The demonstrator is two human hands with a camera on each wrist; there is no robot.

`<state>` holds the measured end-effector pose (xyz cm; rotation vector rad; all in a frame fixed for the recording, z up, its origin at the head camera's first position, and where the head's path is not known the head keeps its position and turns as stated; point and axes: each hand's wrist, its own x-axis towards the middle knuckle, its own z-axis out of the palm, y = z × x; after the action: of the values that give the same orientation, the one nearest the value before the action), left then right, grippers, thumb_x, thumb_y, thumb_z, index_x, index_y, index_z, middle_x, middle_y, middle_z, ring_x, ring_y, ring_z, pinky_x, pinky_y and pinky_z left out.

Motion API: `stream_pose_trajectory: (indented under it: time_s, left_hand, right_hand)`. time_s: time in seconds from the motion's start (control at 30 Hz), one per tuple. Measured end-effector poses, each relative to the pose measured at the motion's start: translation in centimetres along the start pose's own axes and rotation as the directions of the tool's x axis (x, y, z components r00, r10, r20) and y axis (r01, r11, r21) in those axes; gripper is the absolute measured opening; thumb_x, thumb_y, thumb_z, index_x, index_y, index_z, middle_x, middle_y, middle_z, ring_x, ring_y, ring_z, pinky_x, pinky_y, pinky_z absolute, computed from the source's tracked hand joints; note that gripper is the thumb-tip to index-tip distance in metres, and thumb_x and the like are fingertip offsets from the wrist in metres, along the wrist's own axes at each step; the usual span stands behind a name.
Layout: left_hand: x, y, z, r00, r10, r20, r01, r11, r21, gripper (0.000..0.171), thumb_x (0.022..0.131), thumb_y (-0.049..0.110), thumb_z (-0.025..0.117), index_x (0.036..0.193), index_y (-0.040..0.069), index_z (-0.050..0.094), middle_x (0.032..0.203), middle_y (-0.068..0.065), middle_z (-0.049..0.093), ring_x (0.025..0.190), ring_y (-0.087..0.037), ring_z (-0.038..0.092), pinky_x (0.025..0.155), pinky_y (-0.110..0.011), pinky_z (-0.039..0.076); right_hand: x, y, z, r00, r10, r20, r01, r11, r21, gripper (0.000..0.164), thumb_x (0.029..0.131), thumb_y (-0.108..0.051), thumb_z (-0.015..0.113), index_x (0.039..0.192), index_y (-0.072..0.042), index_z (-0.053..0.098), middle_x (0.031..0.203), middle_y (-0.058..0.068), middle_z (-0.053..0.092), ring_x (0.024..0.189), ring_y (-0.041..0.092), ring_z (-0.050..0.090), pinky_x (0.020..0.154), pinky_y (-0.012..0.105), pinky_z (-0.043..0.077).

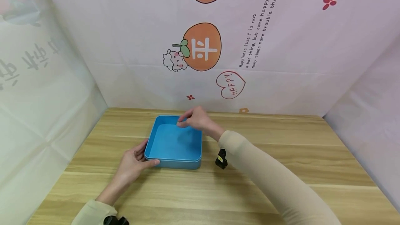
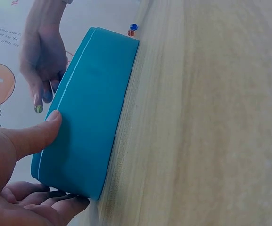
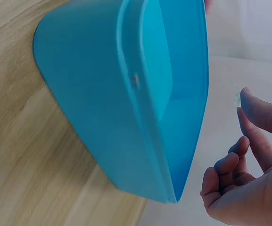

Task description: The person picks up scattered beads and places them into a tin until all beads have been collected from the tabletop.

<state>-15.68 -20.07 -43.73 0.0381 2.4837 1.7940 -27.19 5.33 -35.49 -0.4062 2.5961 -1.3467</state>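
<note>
A square blue plastic box with an open top rests on the wooden table. My left hand grips its near left corner, thumb on the near wall and fingers along the left side. Over the far right part of the box, my right hand pinches a small clear glass marble between thumb and index finger, above the rim. The other fingers of that hand are curled inward. The same marble, greenish, shows at the fingertips in the left wrist view.
Past the box in the left wrist view lie a blue marble and an orange marble. White printed sheets stand behind the table and on both sides. A black wrist camera hangs under the right sleeve.
</note>
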Motion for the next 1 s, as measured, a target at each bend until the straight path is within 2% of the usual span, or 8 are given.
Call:
stream_pose_trajectory:
  time_s: [0.2,0.83,1.0]
  left_hand:
    - [0.0,0.0,0.0,1.000,-0.004,0.003,0.004,1.000,-0.002,0.100,0.088,0.016,0.089,0.164,-0.004,0.028,0.165,-0.027,0.031,0.148,-0.041,0.038,0.111,-0.044,0.043]
    - [-0.1,0.1,0.0,1.000,-0.002,0.007,0.003,1.000,-0.011,0.099,0.089,0.016,0.089,0.164,-0.004,0.028,0.165,-0.028,0.031,0.149,-0.041,0.037,0.111,-0.044,0.043]
    - [-0.2,0.2,0.0,1.000,-0.005,0.003,0.005,1.000,-0.002,0.099,0.089,0.016,0.089,0.164,-0.004,0.028,0.165,-0.027,0.031,0.149,-0.041,0.037,0.111,-0.044,0.043]
  right_hand:
    - [0.2,-0.2,0.8,1.000,0.003,0.014,-0.003,1.000,-0.002,0.009,0.092,-0.019,0.086,0.097,-0.011,0.086,0.105,0.002,0.074,0.101,0.024,0.060,0.087,0.040,0.051]
    - [0.4,0.8,2.6,0.999,0.030,0.013,-0.030,1.000,-0.003,0.006,0.090,-0.017,0.087,0.092,-0.011,0.086,0.099,0.001,0.071,0.093,0.022,0.058,0.078,0.035,0.048]
    - [0.3,0.9,2.9,0.999,0.043,0.010,-0.043,0.999,-0.014,0.007,0.091,-0.019,0.087,0.092,-0.012,0.086,0.100,0.001,0.071,0.096,0.022,0.058,0.081,0.036,0.049]
